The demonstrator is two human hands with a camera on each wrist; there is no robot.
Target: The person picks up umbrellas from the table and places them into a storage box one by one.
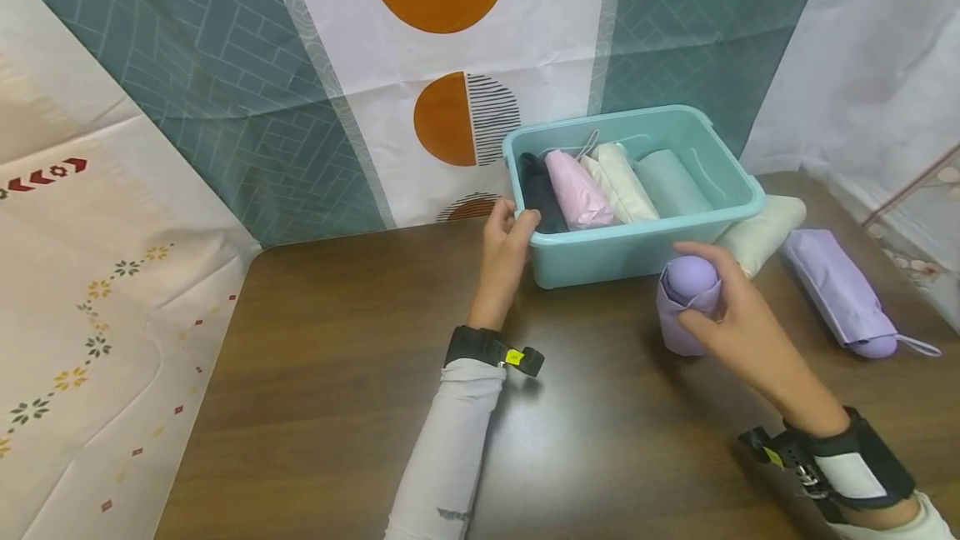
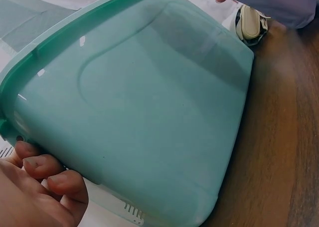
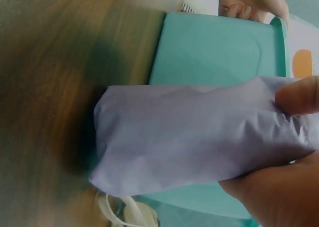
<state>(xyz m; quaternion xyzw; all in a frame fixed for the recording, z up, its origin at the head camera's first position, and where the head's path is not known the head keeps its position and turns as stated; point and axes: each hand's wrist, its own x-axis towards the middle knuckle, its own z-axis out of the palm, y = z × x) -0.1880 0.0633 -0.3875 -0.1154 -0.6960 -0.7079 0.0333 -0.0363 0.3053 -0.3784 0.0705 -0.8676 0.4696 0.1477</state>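
My left hand [image 1: 504,261] grips the near left corner of a teal plastic bin [image 1: 600,263] at its rim. In the left wrist view its fingers curl at the edge under the rim. My right hand [image 1: 742,327] holds a folded lavender umbrella [image 3: 184,134] near its rounded top, thumb on one side and fingers on the other. The umbrella stands upright in front of the bin's right part, its base close over the table. Inside the bin, a black umbrella [image 1: 542,194], a pink one [image 1: 579,190], a cream one [image 1: 624,182] and a pale teal one [image 1: 672,183] lie side by side.
Right of the bin lies a pale green folded umbrella [image 1: 768,223]. Farther right is another lavender umbrella [image 1: 836,286] with a wrist loop. A patterned curtain [image 1: 315,107] hangs behind the brown wooden table [image 1: 337,407], and flowered cloth [image 1: 97,315] borders its left edge.
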